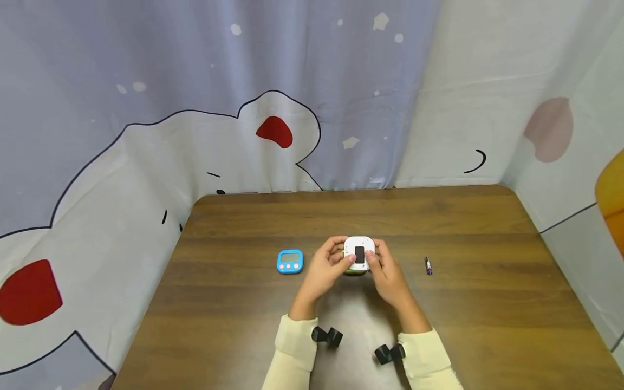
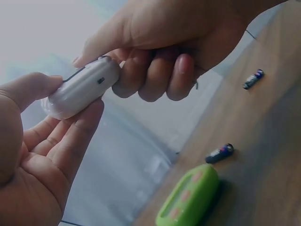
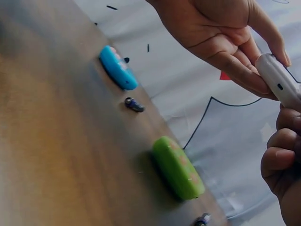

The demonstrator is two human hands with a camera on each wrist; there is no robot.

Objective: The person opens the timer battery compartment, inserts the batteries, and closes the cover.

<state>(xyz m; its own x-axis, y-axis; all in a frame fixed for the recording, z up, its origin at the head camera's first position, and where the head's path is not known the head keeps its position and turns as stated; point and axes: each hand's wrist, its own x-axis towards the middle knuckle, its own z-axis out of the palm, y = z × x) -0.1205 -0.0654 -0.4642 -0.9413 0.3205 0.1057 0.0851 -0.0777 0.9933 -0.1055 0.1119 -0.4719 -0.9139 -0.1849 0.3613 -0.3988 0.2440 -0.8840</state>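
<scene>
A white rounded-square timer (image 1: 350, 245) with a dark rectangle on its upward face is held up over the table by both hands. My left hand (image 1: 322, 272) pinches its left side, thumb on top and fingers beneath. On the right side, my right hand (image 1: 390, 279) grips it with the thumb on the face; its other fingers (image 2: 155, 77) are curled in the left wrist view. A small slot (image 2: 100, 80) shows on the timer's edge. Below lies a green timer (image 3: 176, 169), mostly hidden in the head view.
A blue timer (image 1: 291, 261) lies left of the hands, screen up. One small battery (image 1: 428, 265) lies at the right. In the right wrist view, another battery (image 3: 135, 104) sits between the blue and green timers. A patterned curtain (image 1: 361, 108) hangs behind the wooden table (image 1: 234, 336).
</scene>
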